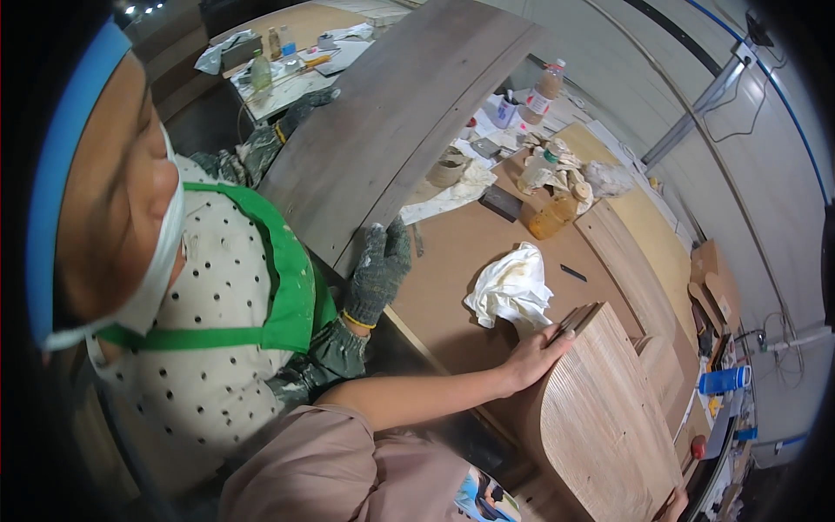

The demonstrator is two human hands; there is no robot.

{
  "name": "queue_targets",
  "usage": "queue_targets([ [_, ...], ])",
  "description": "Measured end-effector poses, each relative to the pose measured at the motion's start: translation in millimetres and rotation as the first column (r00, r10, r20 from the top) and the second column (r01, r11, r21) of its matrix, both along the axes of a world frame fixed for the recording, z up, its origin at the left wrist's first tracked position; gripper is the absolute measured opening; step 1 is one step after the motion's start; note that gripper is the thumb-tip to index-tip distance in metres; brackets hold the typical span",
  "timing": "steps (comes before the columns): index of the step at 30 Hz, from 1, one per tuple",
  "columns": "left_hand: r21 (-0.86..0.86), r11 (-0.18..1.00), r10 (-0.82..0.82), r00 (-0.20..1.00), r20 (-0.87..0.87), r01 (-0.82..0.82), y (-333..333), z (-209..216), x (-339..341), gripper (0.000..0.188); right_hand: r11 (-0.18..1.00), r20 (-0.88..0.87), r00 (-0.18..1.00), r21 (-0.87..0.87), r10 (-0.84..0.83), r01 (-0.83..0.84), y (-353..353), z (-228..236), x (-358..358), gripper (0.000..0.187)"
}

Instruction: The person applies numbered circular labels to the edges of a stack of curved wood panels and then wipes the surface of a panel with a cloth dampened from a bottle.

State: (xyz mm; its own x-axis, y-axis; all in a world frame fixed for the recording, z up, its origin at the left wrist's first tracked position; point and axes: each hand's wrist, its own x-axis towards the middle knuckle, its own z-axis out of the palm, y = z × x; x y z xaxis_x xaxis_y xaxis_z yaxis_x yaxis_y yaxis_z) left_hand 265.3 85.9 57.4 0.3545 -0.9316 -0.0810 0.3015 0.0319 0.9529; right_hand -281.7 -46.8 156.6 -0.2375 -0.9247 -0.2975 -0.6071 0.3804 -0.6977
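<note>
My left hand lies on the top end of a light, curved wooden panel, fingers over its edge. Only the fingertips of my right hand show at the bottom right, pressed against the same panel's lower edge. A crumpled white rag lies on the brown worktable just beyond my left hand. A co-worker in a green apron stands at the left. One gloved hand holds the near edge of a large dark wooden panel, and the other glove is at its far side.
Plastic bottles, a tape roll, small wood offcuts and a dark block crowd the table's far side. More curved wood pieces lie to the right. A blue container and tools sit at the right edge. A cluttered bench stands behind.
</note>
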Motion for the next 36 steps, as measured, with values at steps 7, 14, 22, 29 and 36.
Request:
queue_targets([
  [7, 0.161, 0.987, 0.025, 0.995, -0.094, -0.01, -11, -23, 1, 0.079, 0.902, -0.42, 0.907, -0.39, 0.007, -0.188, -35, -31, -28, 0.047],
  [14, 0.123, 0.992, 0.031, 0.946, -0.322, 0.01, -6, -23, -1, 0.049, 0.997, -0.025, 0.997, -0.036, -0.07, 0.07, 47, 51, 47, 0.066],
  [22, 0.168, 0.985, 0.115, 0.89, -0.441, -0.043, 16, -18, -15, 0.039, 0.994, 0.321, 0.945, 0.103, -0.066, 0.034, 36, 34, 10, 0.072],
  [29, 0.114, 0.991, 0.117, 0.839, -0.531, -0.066, 22, -14, -17, 0.036, 0.998, 0.38, 0.924, 0.053, -0.039, 0.021, 11, 13, -14, 0.068],
  [36, 0.086, 0.99, 0.134, 0.939, -0.318, -0.112, 15, -35, -17, 0.045, 1.0, 0.404, 0.914, 0.018, -0.028, 0.023, 3, 5, -24, 0.064],
])
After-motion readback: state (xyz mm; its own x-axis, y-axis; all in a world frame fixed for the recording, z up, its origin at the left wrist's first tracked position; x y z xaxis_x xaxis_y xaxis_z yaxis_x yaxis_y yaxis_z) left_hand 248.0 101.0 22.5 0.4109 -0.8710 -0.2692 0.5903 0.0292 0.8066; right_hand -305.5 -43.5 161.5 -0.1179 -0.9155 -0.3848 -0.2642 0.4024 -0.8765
